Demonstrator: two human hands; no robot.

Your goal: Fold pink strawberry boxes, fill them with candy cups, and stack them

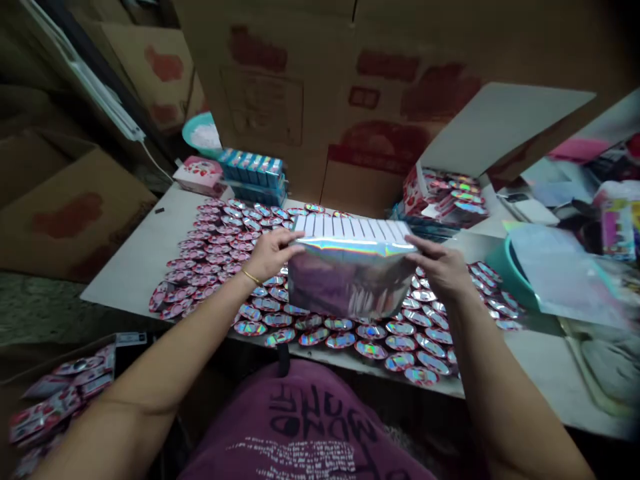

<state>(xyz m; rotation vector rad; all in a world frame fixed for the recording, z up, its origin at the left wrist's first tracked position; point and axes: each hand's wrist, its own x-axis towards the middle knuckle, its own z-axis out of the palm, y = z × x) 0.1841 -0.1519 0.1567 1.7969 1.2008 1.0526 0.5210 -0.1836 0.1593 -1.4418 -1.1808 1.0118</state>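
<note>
Between my hands is a shiny silver block with a rainbow sheen (345, 277), with a row of white strips divided by dark lines along its top. At its left upper corner, my left hand (271, 256) pinches the edge between thumb and fingers; a bangle circles that wrist. My right hand (443, 267) grips the right upper corner the same way. The block is held tilted above many small red-rimmed oval packs (370, 349) spread in rows over the white table (133, 243). Its underside is hidden, and motion blurs it slightly.
A big cardboard box (315, 153) stands behind the table. Blue boxes (255, 175) and a pink carton (199, 175) sit back left. An open carton of packs (450, 193) is back right, a teal basin (515, 270) at right. More packs (55, 400) fill a box lower left.
</note>
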